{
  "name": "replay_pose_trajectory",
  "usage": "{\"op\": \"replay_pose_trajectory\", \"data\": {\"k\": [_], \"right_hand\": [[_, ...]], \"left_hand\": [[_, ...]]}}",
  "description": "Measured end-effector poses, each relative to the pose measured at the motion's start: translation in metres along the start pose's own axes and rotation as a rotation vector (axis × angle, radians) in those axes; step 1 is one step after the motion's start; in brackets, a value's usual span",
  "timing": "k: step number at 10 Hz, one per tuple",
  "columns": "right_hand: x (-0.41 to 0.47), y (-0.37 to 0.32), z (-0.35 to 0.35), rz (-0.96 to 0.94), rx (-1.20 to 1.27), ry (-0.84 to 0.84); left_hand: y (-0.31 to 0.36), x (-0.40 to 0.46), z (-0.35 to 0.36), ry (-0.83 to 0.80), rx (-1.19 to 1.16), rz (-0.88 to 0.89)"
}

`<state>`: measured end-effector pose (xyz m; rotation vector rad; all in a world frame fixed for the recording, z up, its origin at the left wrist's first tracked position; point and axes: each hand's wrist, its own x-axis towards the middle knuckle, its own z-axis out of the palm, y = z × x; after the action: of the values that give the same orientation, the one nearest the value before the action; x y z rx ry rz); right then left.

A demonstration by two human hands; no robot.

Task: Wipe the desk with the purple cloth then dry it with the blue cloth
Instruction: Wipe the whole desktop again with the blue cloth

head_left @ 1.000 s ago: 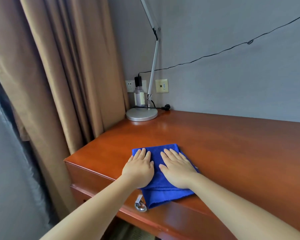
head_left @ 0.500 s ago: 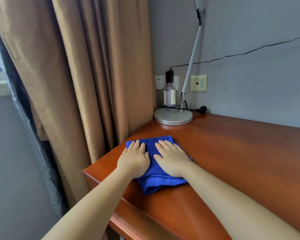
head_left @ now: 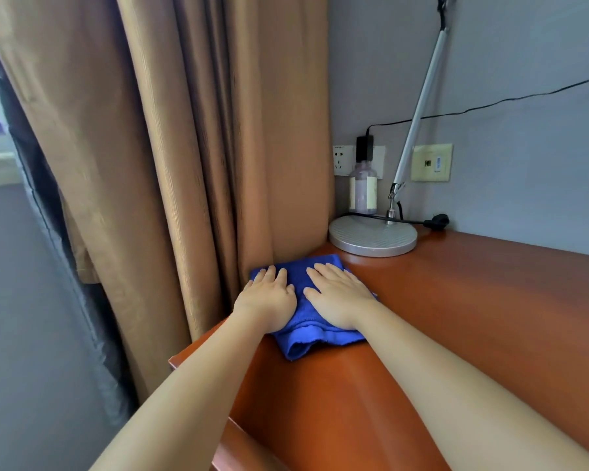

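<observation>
Grey wall and one heavy tan curtain frame the corner where one red-brown desk ends. Largest of the risks, as I judge it, is the curtain: it hangs right against the desk's left edge, touching the far-left corner of the cloth, so a further push that way could drag fabric in or slide the cloth off the edge.

One blue cloth, folded, lies flat near that left edge, just short of the lamp base. No purple cloth is in view, so this looks like the drying step.

Two hands press it down. The left hand and the right hand both lie flat, fingers spread and extended, palms on the cloth, gripping nothing.

Next risk: the one desk lamp, whose round base sits just beyond the cloth; a forward stroke could nudge it and rock the tall arm. Behind the base stands one small bottle, which could tip if the base shifts. One black cord trails across the base and could snag. Two wall plates are visible, smallest concern.
</observation>
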<state>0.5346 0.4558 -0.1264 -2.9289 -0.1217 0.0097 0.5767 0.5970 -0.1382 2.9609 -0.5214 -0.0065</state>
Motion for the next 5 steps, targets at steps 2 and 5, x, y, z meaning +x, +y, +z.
{"op": "replay_pose_trajectory", "data": {"k": [2,5], "right_hand": [[-0.057,-0.026,0.006,-0.024,0.007,-0.013],[-0.137,-0.057,0.014,-0.062,0.014,-0.030]], "left_hand": [[-0.006,-0.062,0.001,0.007,0.032,0.005],[-0.003,-0.155,-0.001,0.014,-0.023,-0.004]]}}
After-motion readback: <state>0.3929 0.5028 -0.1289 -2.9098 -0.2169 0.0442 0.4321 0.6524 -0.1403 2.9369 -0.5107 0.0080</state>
